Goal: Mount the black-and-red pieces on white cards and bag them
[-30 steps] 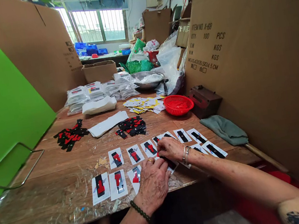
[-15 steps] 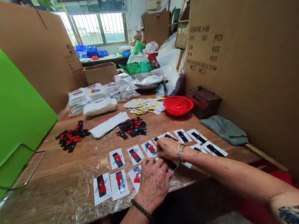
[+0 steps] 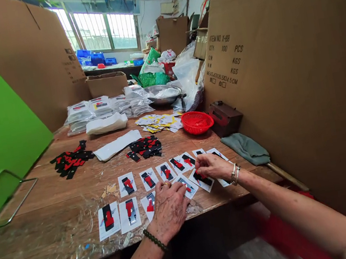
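Note:
My left hand [image 3: 170, 208], palm down with fingers curled, rests over the front row of white cards; its palm and whatever may be in it are hidden. Close to its fingertips is a card [image 3: 189, 189] bearing a dark piece and a bit of red. My right hand [image 3: 212, 168] pinches a small red piece [image 3: 203, 176] above a tilted card [image 3: 209, 188] with a black strip on it. Left of my hands, several cards, such as the front left card [image 3: 103, 231], carry black or clear-looking strips with red T-shaped pieces on top.
Piles of black-and-red pieces [image 3: 72, 160] and black pieces [image 3: 148, 147] lie beyond the cards, beside a folded white sheet [image 3: 118, 145]. Further back are yellow-white cards [image 3: 158, 122], a red basket [image 3: 197, 131], bagged packs [image 3: 80, 111] and a grey cloth [image 3: 244, 148]. Cardboard walls [image 3: 268, 66] flank the table.
My right hand has moved right, away from my left hand, to another card. Red pieces now show on cards it was covering in the back row. My left hand stays nearly in place.

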The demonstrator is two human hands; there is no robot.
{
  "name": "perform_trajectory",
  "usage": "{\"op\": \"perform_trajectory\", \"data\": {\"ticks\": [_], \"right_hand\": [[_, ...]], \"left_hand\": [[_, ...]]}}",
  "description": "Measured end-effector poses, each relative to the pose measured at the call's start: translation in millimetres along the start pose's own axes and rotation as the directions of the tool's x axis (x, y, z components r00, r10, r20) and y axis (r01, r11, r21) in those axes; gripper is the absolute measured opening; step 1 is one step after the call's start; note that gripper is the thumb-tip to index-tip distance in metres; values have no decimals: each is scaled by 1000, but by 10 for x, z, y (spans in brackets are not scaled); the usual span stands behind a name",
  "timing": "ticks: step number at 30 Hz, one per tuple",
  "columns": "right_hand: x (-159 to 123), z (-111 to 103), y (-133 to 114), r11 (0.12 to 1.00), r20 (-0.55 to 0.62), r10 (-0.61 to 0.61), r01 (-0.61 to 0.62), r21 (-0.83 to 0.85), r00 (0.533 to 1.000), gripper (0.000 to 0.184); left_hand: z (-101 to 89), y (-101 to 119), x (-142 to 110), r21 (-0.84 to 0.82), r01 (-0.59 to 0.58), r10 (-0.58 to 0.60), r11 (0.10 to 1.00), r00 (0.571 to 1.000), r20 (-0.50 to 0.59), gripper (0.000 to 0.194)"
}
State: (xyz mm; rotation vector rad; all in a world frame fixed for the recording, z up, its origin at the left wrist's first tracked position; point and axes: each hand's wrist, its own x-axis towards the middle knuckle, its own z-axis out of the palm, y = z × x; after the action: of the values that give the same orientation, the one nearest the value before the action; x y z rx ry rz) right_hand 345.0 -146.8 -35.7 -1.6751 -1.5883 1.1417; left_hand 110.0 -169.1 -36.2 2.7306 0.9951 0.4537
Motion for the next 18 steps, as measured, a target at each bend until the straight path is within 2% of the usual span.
{"op": "perform_trajectory", "data": {"ticks": [3,7,11,14,16,18], "right_hand": [[-114,51,102,999,-32,34,-34,-4,999,6],[-193,147,68,964,-137,-27,-11,-267,990,4],[-208,122,14,909,-138,-70,6,-417,988,11],[-99,-49,-11,883,-172,-130,35,-468,976,12],[69,-245,-45,860,-259,-202,45,-508,945,14],[314,-487,-93,822,-364,-234,-16,-569,901,17]], "left_hand": [[-10,4,16,-8,6,-6,1000,1000,-8,20],[-21,26,26,-20,24,-24,1000,1000,-15,20],[-39,3,37,-81,58,-61,995,998,-31,22],[-76,-102,85,-99,97,-103,990,993,-61,26],[-101,-208,142,-75,102,-109,992,991,-82,28],[-116,-316,211,-35,96,-99,995,989,-111,29]]}}
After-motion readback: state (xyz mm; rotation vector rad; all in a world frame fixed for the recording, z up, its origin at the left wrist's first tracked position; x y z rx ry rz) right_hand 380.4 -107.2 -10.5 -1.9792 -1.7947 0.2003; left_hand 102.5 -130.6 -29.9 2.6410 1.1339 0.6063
